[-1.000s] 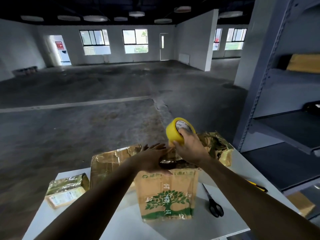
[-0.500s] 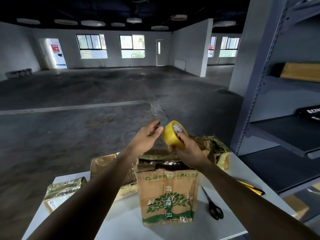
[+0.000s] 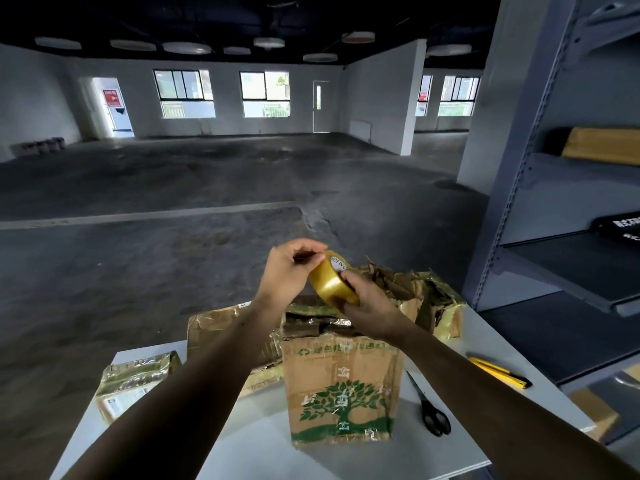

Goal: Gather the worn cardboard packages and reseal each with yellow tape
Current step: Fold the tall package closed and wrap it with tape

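White table held tree-printed box, scissors | concrete floor beyond | right hand gripped tape roll | left hand pinched its edge

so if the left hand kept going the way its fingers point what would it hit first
The round yellow tape roll. The left hand points its curled fingertips right at the roll's top edge and seems to pinch it there. The right hand grips the roll from the other side.

left grip: bare hand | right grip: bare hand | forearms: bare, uncovered to frame edge
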The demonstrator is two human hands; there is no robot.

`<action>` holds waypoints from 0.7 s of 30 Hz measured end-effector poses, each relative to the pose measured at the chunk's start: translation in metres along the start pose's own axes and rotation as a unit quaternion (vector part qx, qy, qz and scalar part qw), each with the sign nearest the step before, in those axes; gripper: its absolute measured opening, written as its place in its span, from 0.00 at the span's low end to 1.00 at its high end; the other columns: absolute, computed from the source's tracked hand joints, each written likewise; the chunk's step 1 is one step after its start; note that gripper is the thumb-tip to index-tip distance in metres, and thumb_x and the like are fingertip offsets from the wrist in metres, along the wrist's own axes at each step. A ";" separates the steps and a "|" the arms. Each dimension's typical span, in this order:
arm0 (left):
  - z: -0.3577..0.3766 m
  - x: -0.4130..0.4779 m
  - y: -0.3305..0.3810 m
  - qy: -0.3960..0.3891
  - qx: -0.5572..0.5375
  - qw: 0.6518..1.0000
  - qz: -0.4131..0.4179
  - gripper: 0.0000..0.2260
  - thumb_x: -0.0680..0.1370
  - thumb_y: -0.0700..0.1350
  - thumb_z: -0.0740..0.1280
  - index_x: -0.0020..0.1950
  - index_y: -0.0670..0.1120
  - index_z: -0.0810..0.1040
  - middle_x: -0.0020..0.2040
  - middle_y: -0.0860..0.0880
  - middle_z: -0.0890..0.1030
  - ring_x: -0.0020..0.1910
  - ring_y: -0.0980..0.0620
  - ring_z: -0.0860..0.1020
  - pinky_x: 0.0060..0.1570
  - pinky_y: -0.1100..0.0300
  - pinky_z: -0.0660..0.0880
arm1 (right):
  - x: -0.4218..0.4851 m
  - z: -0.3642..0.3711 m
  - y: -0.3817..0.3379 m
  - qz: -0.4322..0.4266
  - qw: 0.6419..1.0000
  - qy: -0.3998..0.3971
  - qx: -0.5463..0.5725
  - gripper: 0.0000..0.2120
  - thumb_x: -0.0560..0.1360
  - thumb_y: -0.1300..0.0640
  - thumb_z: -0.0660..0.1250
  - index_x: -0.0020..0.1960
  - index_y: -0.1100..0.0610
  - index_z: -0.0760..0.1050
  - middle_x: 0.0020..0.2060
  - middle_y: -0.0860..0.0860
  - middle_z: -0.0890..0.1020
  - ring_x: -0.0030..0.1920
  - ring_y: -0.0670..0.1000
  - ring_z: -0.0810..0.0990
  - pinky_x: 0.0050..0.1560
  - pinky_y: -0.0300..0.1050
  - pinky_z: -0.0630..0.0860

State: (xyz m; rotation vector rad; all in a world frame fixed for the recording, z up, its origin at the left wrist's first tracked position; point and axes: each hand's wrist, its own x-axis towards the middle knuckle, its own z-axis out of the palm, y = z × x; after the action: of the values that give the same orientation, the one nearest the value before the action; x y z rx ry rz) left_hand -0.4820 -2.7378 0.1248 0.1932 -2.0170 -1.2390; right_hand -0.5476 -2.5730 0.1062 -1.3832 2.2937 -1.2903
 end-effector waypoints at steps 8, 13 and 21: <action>-0.007 0.005 0.003 0.034 0.018 0.999 0.018 0.07 0.77 0.31 0.67 0.49 0.41 0.81 0.43 0.51 0.82 0.42 0.64 0.78 0.48 0.71 0.72 | 0.002 -0.004 -0.012 0.002 0.997 0.001 0.078 0.14 0.78 0.51 0.67 0.60 0.58 0.74 0.48 0.56 0.81 0.45 0.47 0.78 0.47 0.49 0.75; -0.010 0.001 0.004 0.029 0.046 0.998 0.038 0.11 0.79 0.31 0.65 0.46 0.48 0.76 0.41 0.49 0.80 0.43 0.54 0.78 0.46 0.67 0.73 | 0.003 -0.014 -0.012 0.035 0.991 -0.005 0.127 0.11 0.80 0.56 0.67 0.59 0.61 0.75 0.52 0.62 0.81 0.48 0.52 0.78 0.47 0.44 0.75; -0.015 -0.006 0.018 -0.004 0.033 0.999 0.020 0.11 0.81 0.30 0.60 0.47 0.46 0.74 0.40 0.44 0.77 0.39 0.52 0.75 0.43 0.64 0.74 | 0.005 -0.024 -0.028 0.051 0.994 0.047 0.083 0.11 0.82 0.51 0.63 0.55 0.59 0.75 0.45 0.52 0.79 0.46 0.50 0.78 0.55 0.52 0.75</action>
State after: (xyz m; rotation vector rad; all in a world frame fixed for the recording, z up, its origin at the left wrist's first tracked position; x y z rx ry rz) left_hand -0.4637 -2.7365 0.1403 0.1798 -2.0603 -1.1508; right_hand -0.5454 -2.5686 0.1429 -1.1602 2.2245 -1.5025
